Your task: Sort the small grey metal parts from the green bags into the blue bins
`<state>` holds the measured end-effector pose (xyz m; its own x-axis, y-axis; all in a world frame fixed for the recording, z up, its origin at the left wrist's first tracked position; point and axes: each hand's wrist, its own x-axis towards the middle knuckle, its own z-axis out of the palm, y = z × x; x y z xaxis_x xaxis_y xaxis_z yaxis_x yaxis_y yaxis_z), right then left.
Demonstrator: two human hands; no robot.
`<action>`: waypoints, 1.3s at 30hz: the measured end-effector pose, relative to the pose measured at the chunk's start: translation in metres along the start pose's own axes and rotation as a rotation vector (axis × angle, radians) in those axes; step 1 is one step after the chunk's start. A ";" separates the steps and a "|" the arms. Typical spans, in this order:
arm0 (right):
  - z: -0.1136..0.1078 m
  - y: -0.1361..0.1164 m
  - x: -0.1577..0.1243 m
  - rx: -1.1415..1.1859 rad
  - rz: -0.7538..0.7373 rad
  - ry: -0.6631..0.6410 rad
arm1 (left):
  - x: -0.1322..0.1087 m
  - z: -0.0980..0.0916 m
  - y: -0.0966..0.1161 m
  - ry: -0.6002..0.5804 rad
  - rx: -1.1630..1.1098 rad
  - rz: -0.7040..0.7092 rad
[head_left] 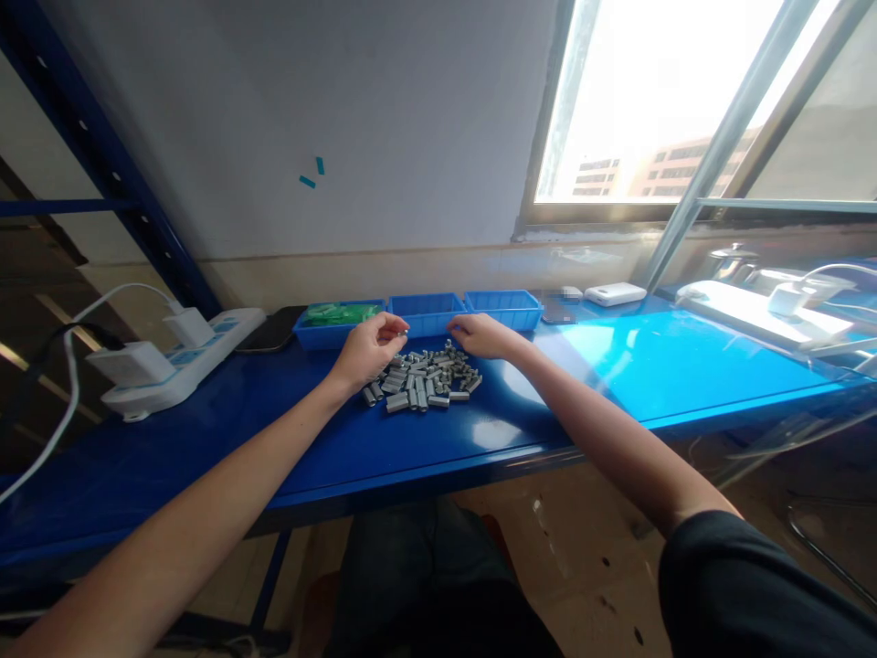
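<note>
A pile of small grey metal parts, some of them block-shaped, lies on the blue table between my hands. My left hand is over the pile's left side, thumb and fingers pinched together; a tiny bright bit shows at the fingertips, too small to name. At the pile's far right edge is my right hand, its fingers curled down close to the parts. What its fingertips hold, if anything, is hidden. Just beyond the hands stand a blue bin with green packets, a middle blue bin and a right blue bin.
On the left of the blue table lies a white power strip with plugged-in chargers, beside a dark phone. A white box-like device lies at the back right. Another power strip is farther right. A wall and window rise behind.
</note>
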<state>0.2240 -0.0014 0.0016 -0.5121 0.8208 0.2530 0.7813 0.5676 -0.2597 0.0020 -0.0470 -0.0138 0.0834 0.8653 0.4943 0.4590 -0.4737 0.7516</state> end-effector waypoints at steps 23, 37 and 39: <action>0.007 0.038 0.013 -0.101 0.083 0.426 | -0.001 0.002 -0.002 -0.111 0.140 0.054; 0.021 -0.050 -0.004 0.734 -0.166 0.378 | -0.002 0.003 0.009 -0.156 -0.308 -0.051; 0.016 -0.050 -0.005 0.808 -0.164 0.341 | -0.004 0.004 0.011 -0.195 -0.305 -0.024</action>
<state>0.1819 -0.0327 -0.0019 -0.3602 0.7347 0.5748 0.1514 0.6541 -0.7411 0.0103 -0.0547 -0.0089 0.2563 0.8779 0.4044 0.1806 -0.4545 0.8722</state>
